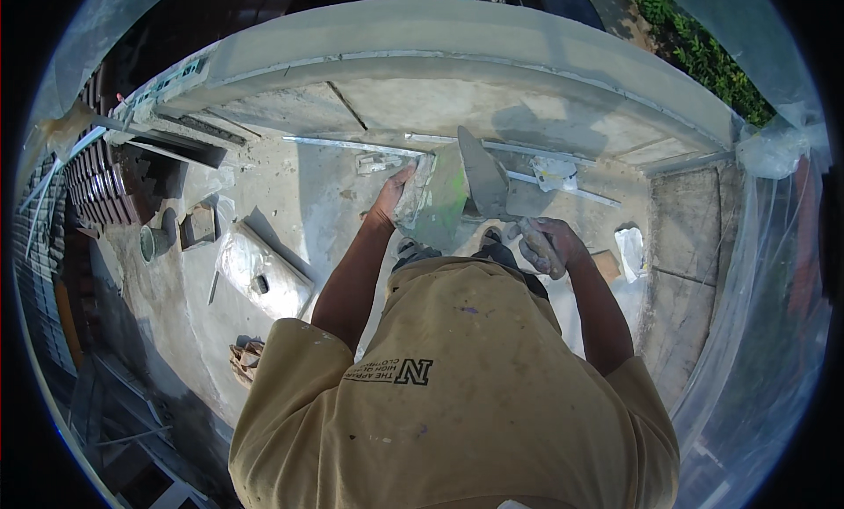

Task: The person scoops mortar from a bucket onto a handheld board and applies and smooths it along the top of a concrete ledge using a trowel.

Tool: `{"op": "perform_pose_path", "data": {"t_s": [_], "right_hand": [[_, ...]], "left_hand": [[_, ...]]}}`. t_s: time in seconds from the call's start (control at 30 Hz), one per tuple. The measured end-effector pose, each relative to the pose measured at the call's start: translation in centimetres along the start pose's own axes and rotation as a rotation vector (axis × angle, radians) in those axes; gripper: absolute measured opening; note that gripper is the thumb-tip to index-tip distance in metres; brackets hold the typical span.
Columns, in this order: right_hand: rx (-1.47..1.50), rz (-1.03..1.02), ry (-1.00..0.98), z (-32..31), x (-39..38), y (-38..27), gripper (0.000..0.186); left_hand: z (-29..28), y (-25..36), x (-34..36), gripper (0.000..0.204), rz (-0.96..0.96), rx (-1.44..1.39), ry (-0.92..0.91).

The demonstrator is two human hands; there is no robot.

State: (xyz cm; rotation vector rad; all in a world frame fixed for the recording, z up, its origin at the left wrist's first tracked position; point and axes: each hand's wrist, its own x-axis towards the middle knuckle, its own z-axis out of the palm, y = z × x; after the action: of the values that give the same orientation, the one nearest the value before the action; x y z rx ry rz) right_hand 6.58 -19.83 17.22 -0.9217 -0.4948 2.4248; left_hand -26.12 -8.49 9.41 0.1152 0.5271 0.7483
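Note:
My left hand (393, 195) is closed on the left edge of a plaster-crusted, green-streaked grey board or pan (445, 197); its exact kind I cannot make out. Held in front of my body, it hangs over the floor. In my right hand (561, 243) is a trowel (484, 177), gripped by its mortar-smeared handle. The pointed grey blade stands up and away from me, just right of the board's edge. Whether blade and board touch I cannot tell. Below them my feet show on the floor, partly hidden by the board and my shirt.
Ahead curves a low plastered wall (492, 47). Long metal strips (352, 145) lie along its foot, near a crumpled white bag (554, 173). To the left are a pale slab-like package (259, 267), an open box (197, 226) and a bucket (154, 243). Clear plastic sheeting (765, 289) hangs at right.

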Motion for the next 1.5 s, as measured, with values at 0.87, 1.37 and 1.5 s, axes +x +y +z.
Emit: {"op": "perform_pose_path", "data": {"t_s": [0.87,1.37,1.5], "right_hand": [[-1.406,-0.359,0.622,0.4,-2.2,5.7,0.048],[-0.757,0.029,0.924,-19.8,19.4,10.4,0.022],[-1.388,-0.25,1.009,-20.8,20.8,13.0,0.01]], "left_hand": [[-2.5,-1.1,0.3,0.052,0.1,0.254,0.406],[-2.9,0.8,-13.5,0.049,0.398,0.1,0.558],[-4.8,1.5,-17.3,0.048,0.44,0.014,0.651]]}}
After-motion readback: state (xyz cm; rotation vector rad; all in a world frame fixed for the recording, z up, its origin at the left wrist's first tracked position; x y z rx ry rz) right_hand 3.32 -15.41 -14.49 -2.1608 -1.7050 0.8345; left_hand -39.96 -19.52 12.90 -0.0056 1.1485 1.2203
